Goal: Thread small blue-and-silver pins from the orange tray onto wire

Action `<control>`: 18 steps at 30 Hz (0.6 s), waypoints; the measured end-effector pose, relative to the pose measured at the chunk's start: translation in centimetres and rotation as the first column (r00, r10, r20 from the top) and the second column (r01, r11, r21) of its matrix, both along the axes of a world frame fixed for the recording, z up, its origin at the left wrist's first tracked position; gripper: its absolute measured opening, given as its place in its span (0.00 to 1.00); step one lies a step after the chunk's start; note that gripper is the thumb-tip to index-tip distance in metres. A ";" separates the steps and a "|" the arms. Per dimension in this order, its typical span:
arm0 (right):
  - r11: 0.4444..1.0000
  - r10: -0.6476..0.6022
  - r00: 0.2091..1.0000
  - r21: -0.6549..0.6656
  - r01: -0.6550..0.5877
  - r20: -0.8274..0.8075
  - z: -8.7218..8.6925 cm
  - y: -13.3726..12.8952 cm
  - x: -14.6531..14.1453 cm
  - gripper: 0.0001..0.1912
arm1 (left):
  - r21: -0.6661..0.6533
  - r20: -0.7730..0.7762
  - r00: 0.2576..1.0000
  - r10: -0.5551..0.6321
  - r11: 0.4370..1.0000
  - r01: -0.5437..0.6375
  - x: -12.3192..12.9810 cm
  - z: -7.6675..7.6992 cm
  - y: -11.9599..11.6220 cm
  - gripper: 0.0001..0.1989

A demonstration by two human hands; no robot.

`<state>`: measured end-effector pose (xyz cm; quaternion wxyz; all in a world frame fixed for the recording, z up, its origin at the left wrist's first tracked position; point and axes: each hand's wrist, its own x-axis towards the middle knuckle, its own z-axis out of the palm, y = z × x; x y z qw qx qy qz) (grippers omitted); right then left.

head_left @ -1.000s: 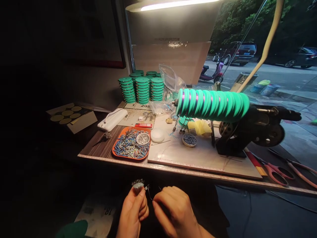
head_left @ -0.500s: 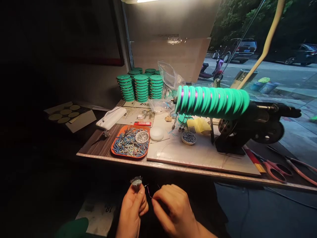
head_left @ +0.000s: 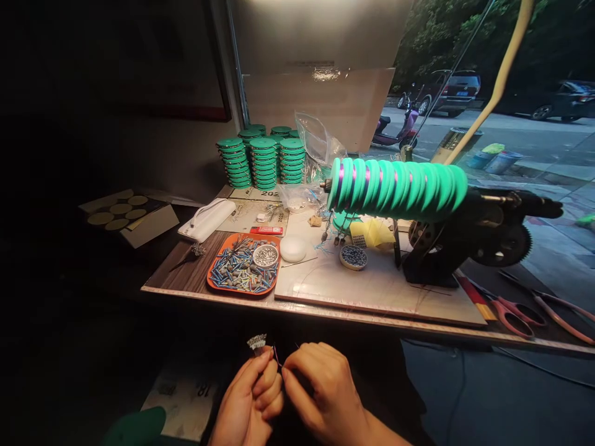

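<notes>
My left hand point(head_left: 253, 393) is closed, its thumb and index finger pinched together. From its grip a fanned bundle of thin silvery metal pieces point(head_left: 257, 342) sticks up; their exact kind is too small to tell. Close on the right, my right hand point(head_left: 323, 384) is closed in a pinch on a thin purplish line point(head_left: 277, 356), which runs up toward the left fingertips. Both hands are held in front of the table edge, below an orange tray point(head_left: 210, 282) of small blue and grey pieces. A white cup of tiny silvery parts point(head_left: 265, 256) stands in that tray.
A hand-geared winder carries a row of green foam spools point(head_left: 397, 189). Further green spools point(head_left: 263, 164) stand stacked behind. On the board are a white round lid point(head_left: 293, 249) and a dish of dark beads point(head_left: 353, 257). Scissors point(head_left: 514, 316) and pliers point(head_left: 562, 316) lie right.
The left hand has turned, and its bundle now leans and fans out more to the left. Its fingertips are nearer the line. The right hand keeps its pinch, shifted slightly left.
</notes>
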<state>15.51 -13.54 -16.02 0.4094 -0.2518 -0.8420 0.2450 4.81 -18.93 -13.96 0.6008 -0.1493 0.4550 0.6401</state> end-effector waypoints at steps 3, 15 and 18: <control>1.000 -0.001 1.000 0.005 0.001 -0.007 -0.1 0.0 0.0 0.15 | -0.004 0.000 1.000 0.000 1.000 0.000 0.0 0.0 -0.1 0.25; 0.998 -0.060 0.998 0.006 0.060 -0.007 0.2 0.4 -0.3 0.11 | 0.056 -0.394 0.910 -0.131 0.985 0.166 0.2 -0.5 -1.2 0.20; 0.998 -0.059 0.998 -0.001 0.059 -0.019 0.2 0.4 -0.2 0.11 | 0.049 -0.441 0.883 -0.160 0.978 0.201 0.2 -0.5 -1.3 0.21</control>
